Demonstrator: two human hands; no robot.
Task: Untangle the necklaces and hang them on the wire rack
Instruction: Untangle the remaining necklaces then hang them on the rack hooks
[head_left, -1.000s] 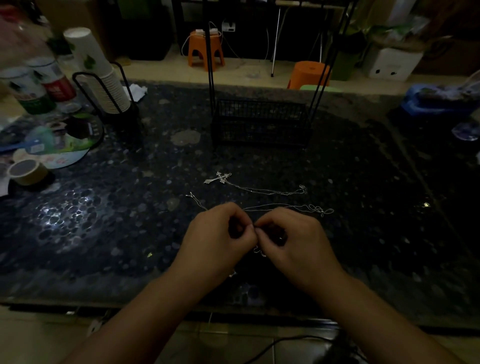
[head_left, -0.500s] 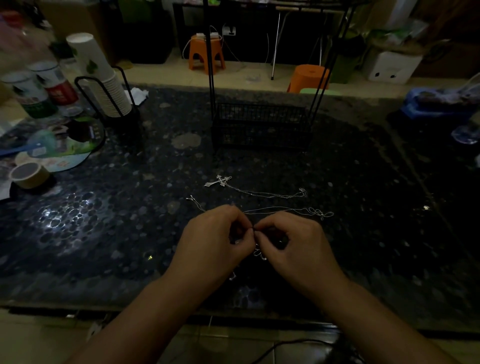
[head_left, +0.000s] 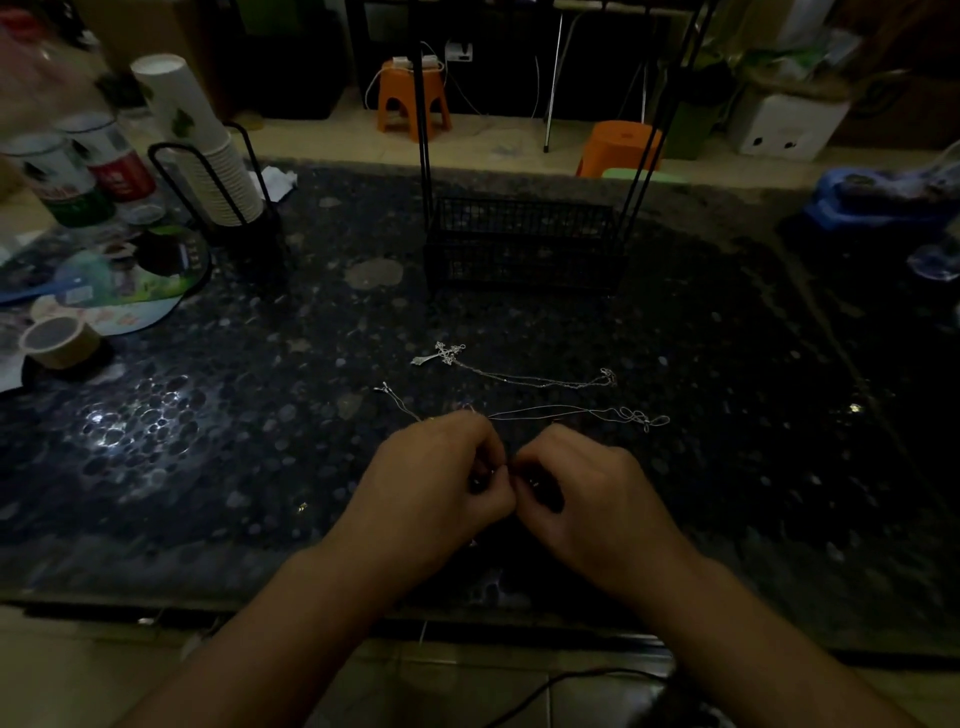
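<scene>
- nothing hangs on the wire rack (head_left: 524, 244) yet; i judge the untangling barely begun.
- my left hand (head_left: 441, 483) and right hand (head_left: 582, 488) meet fingertip to fingertip, each grip pinching the thin chain (head_left: 571, 413).
- the chain trails away over the worktop (head_left: 260, 441).
- the cross necklace (head_left: 447, 355) lies loose beyond.

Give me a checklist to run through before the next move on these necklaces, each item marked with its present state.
1. Both hands on the tangle: left hand and right hand pinch it together: ok.
2. Knot visible: hidden by fingers: cannot tell.
3. Cross necklace apart from the hands: ok.
4. Thin chain lies free: runs under the hands: not ok.
5. Rack upright and unblocked: ok.
6. Anything hung yet: rack top out of view: cannot tell.
</scene>
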